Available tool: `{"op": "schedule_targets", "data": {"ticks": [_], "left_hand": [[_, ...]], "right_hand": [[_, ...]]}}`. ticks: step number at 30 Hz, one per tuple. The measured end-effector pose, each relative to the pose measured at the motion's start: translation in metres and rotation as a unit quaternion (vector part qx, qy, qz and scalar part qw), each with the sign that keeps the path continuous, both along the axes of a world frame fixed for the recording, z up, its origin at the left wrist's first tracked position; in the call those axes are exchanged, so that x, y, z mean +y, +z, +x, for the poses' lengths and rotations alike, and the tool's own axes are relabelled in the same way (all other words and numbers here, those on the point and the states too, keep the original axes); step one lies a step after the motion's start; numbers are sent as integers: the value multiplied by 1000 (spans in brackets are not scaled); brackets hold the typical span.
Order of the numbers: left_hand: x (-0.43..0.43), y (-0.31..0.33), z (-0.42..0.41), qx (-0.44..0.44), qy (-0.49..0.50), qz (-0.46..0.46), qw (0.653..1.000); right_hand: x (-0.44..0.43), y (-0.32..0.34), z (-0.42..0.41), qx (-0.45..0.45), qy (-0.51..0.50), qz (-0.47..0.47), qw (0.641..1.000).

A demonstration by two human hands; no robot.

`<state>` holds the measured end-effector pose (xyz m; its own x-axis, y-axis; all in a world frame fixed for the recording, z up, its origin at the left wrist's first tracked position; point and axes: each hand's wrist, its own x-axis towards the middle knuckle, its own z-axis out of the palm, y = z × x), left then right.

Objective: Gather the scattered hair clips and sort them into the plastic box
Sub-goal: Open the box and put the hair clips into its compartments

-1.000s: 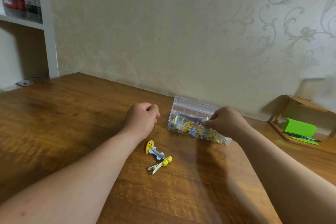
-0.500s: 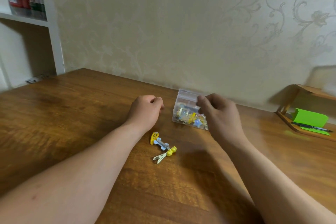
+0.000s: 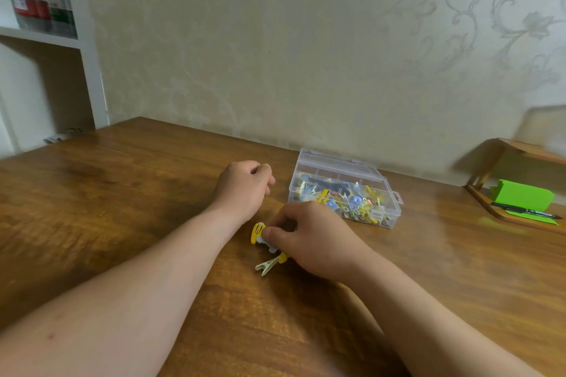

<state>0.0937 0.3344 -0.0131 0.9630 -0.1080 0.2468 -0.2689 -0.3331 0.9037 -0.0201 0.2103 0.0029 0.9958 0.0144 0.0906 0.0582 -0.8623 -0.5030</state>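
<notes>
Lengthwise, pale clip [image 3: 267, 266] pointing near-left.

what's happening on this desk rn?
A person is tidying hair clips into a clear plastic box near the wall, already holding many. The right hand is down on the last loose clips on the wooden table, fingers closing on them; whether it has them is unclear. The left hand rests beside in a loose fist.

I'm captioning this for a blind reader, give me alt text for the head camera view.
A person's right hand reaches onto loose hair clips on a wooden table. The left hand rests curled beside a clear plastic box full of clips.
</notes>
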Motion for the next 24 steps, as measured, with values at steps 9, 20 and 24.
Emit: {"op": "schedule_targets", "data": {"ticks": [9, 20, 24], "left_hand": [[-1, 2, -1, 2, 5, 6, 1000], [0, 1, 0, 3, -4, 5, 1000], [0, 0, 0, -2, -3, -7, 1000]], "right_hand": [[5, 2, -5, -41, 14, -85, 995], [-13, -1, -2, -47, 24, 62, 997], [-30, 5, -1, -65, 7, 140, 988]]}}
